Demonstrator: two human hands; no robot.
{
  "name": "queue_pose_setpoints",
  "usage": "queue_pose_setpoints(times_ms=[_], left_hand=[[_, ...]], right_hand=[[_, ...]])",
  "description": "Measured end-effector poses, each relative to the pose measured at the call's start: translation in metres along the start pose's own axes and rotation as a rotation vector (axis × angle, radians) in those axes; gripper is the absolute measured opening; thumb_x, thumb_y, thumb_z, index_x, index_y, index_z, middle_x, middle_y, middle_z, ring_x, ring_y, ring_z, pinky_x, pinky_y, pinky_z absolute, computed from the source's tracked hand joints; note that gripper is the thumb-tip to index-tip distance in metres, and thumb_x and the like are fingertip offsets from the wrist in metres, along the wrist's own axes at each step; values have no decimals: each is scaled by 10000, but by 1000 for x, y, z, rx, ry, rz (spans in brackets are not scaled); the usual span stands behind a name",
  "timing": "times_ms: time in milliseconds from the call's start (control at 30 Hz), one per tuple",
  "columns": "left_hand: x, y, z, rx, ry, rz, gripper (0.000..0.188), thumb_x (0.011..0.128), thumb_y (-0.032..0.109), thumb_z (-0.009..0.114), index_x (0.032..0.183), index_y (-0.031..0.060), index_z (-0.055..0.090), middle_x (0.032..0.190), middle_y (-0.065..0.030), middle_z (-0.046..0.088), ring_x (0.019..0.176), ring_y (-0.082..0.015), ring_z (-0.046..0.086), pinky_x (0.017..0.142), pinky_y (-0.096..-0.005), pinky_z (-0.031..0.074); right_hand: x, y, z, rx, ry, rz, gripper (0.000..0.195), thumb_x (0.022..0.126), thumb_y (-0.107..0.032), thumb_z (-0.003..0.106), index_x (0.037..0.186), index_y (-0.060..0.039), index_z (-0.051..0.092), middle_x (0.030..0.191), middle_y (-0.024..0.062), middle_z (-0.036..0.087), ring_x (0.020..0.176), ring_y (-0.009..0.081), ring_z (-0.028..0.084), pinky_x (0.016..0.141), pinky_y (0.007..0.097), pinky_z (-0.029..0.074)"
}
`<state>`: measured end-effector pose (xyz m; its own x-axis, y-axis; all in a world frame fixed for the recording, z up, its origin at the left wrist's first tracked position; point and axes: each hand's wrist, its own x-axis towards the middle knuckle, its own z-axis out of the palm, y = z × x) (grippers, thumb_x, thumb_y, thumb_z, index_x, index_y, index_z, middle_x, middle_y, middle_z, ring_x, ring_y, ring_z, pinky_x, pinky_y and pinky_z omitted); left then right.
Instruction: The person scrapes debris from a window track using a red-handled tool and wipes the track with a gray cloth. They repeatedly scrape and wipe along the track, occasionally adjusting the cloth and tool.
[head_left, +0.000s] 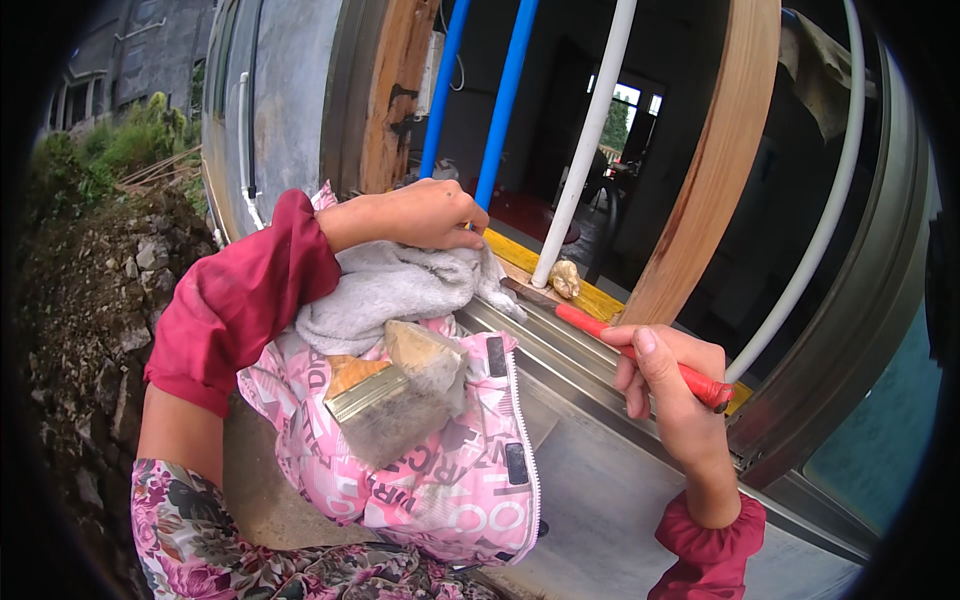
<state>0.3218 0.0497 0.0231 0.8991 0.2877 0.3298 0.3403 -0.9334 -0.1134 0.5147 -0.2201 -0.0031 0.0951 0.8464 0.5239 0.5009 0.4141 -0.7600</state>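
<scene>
My right hand (675, 382) grips the red handle of a hand tool (589, 324). Its narrow dark metal blade points left along the window sill (521, 257), and the exact kind of tool is unclear. My left hand (442, 214) bends down at the foot of the blue bars (504, 112), above a grey-white towel (394, 281). What its fingertips hold there is hidden. Nearer to me, a flat paintbrush (386, 416) with dusty bristles and a rough stone (427, 352) lie on a pink printed padded garment (420, 495).
A small stone (565, 279) sits on the yellow sill beside a white bar (581, 150). To the right stand a wooden post (709, 157) and another white bar (825, 217). Metal sliding tracks (555, 352) run below the sill. Rocky ground (97, 315) drops away at left.
</scene>
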Motion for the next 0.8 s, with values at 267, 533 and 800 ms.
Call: queue_pose_setpoints(times_ms=[267,533,800], left_hand=[[-4,-3,3,1,30,57,286,854,269,662,977,13,697,902,-171,687,850,-305,661,774,-397,520],[-14,-3,8,-157,76,350,366,876,261,650,1188,72,620,1081,-127,627,988,-315,593,875,-390,461],[2,13,9,-98,-26,257,185,800,151,677,904,-1,659,819,-159,649,792,-304,638,721,-381,509]], right_hand=[[5,-6,-10,-145,-96,44,278,953,-203,526,960,15,698,623,18,577,491,57,507,473,206,382],[11,-21,-12,-181,-117,74,277,954,-180,515,952,30,695,617,31,588,495,61,527,474,204,399],[-3,-17,-26,-57,143,-108,312,977,-192,480,979,59,666,649,80,592,470,91,519,447,210,393]])
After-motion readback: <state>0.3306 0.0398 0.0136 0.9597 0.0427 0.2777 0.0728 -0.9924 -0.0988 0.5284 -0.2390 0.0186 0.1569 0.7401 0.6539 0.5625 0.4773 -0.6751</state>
